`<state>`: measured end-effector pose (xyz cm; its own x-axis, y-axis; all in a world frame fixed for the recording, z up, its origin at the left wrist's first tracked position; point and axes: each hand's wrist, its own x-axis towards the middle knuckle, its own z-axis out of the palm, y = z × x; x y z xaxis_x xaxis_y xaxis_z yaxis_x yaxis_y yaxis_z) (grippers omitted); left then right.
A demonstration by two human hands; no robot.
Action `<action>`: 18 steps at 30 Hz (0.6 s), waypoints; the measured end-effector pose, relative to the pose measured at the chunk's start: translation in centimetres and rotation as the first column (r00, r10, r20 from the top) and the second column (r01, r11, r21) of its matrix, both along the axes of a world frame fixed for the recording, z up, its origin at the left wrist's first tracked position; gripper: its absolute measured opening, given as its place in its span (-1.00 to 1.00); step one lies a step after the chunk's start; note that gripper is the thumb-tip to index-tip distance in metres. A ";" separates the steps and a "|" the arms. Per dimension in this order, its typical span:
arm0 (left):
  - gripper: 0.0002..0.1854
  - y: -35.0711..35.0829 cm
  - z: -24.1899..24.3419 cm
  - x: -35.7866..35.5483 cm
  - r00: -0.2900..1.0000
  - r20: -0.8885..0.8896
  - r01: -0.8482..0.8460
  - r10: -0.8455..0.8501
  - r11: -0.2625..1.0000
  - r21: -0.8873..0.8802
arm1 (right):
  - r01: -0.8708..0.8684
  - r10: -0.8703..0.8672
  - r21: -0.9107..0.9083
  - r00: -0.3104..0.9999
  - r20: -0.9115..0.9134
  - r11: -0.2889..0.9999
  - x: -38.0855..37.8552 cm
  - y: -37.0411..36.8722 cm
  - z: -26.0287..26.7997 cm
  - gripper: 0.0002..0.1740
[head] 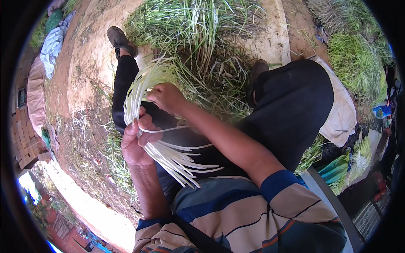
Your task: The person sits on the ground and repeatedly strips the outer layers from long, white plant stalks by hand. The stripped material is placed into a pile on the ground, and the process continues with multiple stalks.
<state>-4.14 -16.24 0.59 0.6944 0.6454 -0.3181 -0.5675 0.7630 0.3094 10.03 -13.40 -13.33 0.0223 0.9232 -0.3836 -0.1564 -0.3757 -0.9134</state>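
Observation:
A bundle of long pale stalks (171,158), white at one end and yellow-green at the other, is gripped in my left hand (140,136) over my lap. The white ends fan out towards my striped shirt, and the yellowish tips curve away above the hand. My right hand (166,97) is at the upper part of the bundle, its fingers closed by the pale leaves; whether it pinches a single stalk cannot be seen. Beyond my hands, between my feet, lies a heap of long green leafy stalks (202,41) with drier strands around it.
Light sheets (91,57) scattered with plant scraps cover part of the ground. On the right are a pile of green stalks (354,66), a pale cloth (338,117) beside my knee and another pale bundle (360,155). Cloths (52,47) and brickwork (25,132) are at the left.

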 end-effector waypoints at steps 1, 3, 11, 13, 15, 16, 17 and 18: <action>-0.61 -0.2 0.1 0.0 1.000 -0.002 0.000 0.000 1.000 -0.001 | 0.066 -0.065 0.068 0.998 -0.023 0.995 -0.3 0.1 0.2 -0.66; -0.62 -0.4 0.1 0.0 1.000 0.002 0.005 -0.005 1.000 -0.005 | 0.199 -0.186 0.197 0.979 -0.082 0.960 -0.9 0.2 0.8 -0.64; -0.60 -0.5 0.6 0.1 1.000 -0.017 0.016 -0.015 0.999 0.037 | 0.240 -0.184 0.140 0.928 -0.324 0.961 -0.9 0.5 1.9 -0.75; -0.60 -0.3 0.5 -0.2 1.000 -0.021 0.010 -0.010 1.000 0.028 | 0.222 -0.171 0.143 0.939 -0.299 0.965 -0.6 0.4 1.4 -0.74; -0.60 -0.1 0.5 -0.4 1.000 -0.024 0.007 -0.007 1.000 0.024 | 0.188 -0.149 0.145 0.958 -0.247 0.971 -0.1 0.3 0.8 -0.73; -0.60 0.1 0.5 -0.5 1.000 -0.024 0.007 -0.006 1.000 0.025 | 0.165 -0.135 0.154 0.973 -0.185 0.974 0.2 0.2 0.4 -0.72; -0.60 0.3 0.6 -0.7 1.000 -0.025 0.006 -0.006 1.000 0.026 | 0.141 -0.121 0.162 0.985 -0.122 0.977 0.5 0.1 0.0 -0.72; -0.60 0.5 0.5 -0.9 1.000 -0.022 0.008 -0.007 0.999 0.035 | 0.113 -0.105 0.168 0.993 -0.061 0.979 0.7 0.0 0.0 -0.71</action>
